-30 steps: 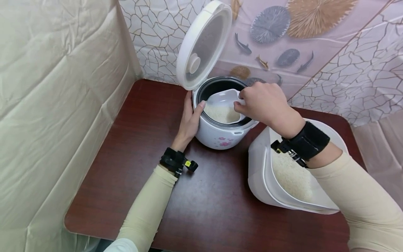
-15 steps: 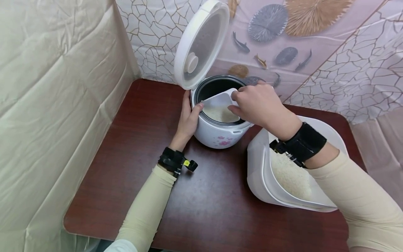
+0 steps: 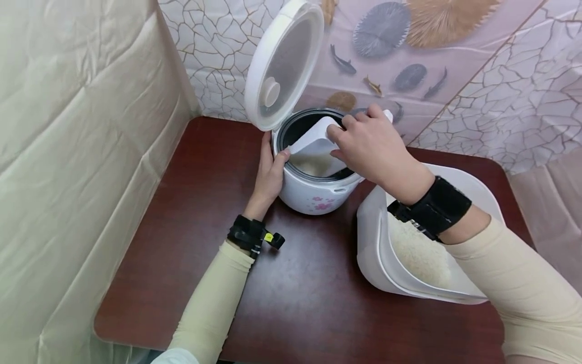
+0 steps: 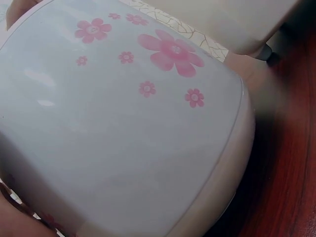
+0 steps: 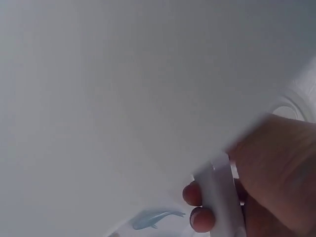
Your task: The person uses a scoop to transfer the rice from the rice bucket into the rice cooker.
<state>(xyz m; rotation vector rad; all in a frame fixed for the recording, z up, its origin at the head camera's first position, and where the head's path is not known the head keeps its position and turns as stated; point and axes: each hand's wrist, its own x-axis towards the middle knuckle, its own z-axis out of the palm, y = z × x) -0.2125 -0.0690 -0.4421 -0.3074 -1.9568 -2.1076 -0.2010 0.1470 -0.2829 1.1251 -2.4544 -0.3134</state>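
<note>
A white rice cooker (image 3: 300,196) with pink flowers stands at the back of the table, its lid (image 3: 291,68) raised. My left hand (image 3: 269,178) holds the cooker's left side, thumb at the rim and fingers along the outer wall. The flowered wall (image 4: 123,133) fills most of the left wrist view. My right hand (image 3: 374,144) grips the handle of a white scoop (image 3: 314,136), which is tilted inside the cooker's mouth. Rice (image 3: 313,164) shows in the scoop's lower part. In the right wrist view, the blurred scoop (image 5: 123,98) covers most of the picture.
A white bin (image 3: 370,253) holding loose rice (image 3: 420,255) stands to the right, under my right forearm. The brown table (image 3: 182,263) meets a patterned wall covering (image 3: 218,65) at the back and a cream cloth (image 3: 91,151) at the left.
The scoop in my right hand has tipped further into the cooker, its handle side rising, and the rice has slid toward its lower edge. My left hand has stayed on the cooker.
</note>
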